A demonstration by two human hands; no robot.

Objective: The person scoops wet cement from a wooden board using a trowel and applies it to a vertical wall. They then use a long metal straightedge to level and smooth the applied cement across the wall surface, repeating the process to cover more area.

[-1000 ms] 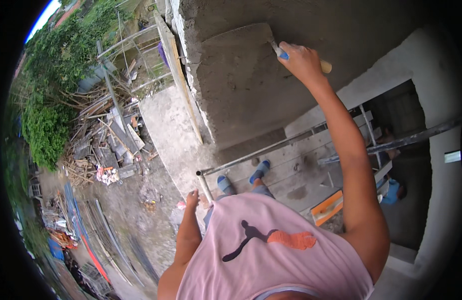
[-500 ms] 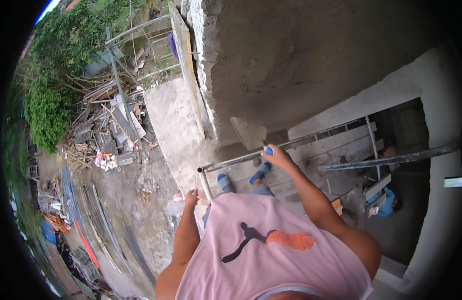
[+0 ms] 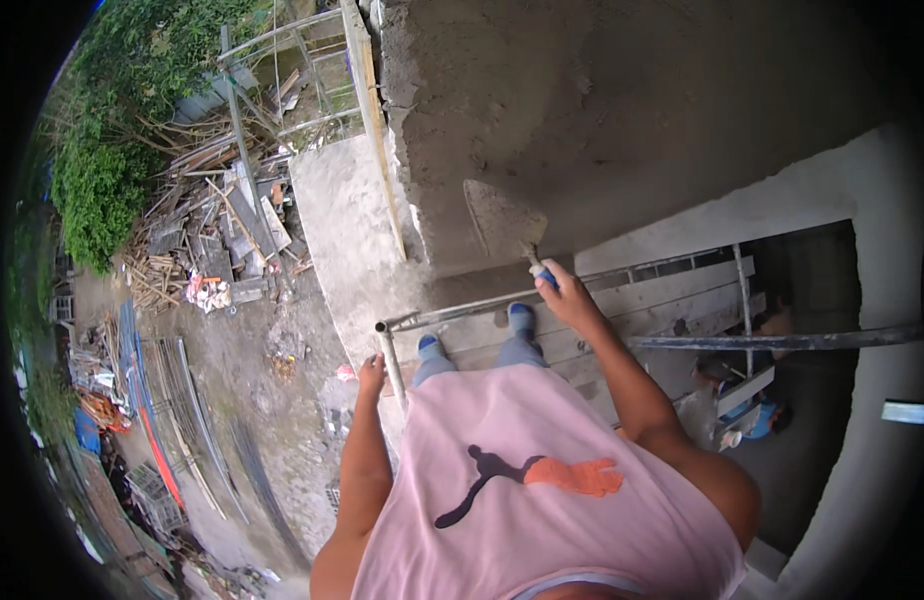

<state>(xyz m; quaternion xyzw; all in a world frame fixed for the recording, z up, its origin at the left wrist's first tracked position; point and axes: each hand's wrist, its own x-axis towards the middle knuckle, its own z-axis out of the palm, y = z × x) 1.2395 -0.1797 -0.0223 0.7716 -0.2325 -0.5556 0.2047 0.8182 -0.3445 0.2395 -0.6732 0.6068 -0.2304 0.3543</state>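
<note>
My right hand is closed round the blue handle of a trowel. The trowel's broad, mortar-smeared blade lies against or just off the wet grey plaster wall; I cannot tell which. Lower on the left, my left hand is beside the upright metal scaffold pole, its small-looking fingers curled. Whether they hold anything is hidden. My feet in blue slippers stand on wooden planks between the hands.
A scaffold rail runs along the wall's foot, and a dark metal bar crosses at right. Below right, a person in blue is at work. A drop on the left leads to ground with a scrap-wood pile.
The trowel has moved up the wall and turned slightly, with my right hand following. My left hand has shifted up and left, closer against the pole. The whole view has shifted a little.
</note>
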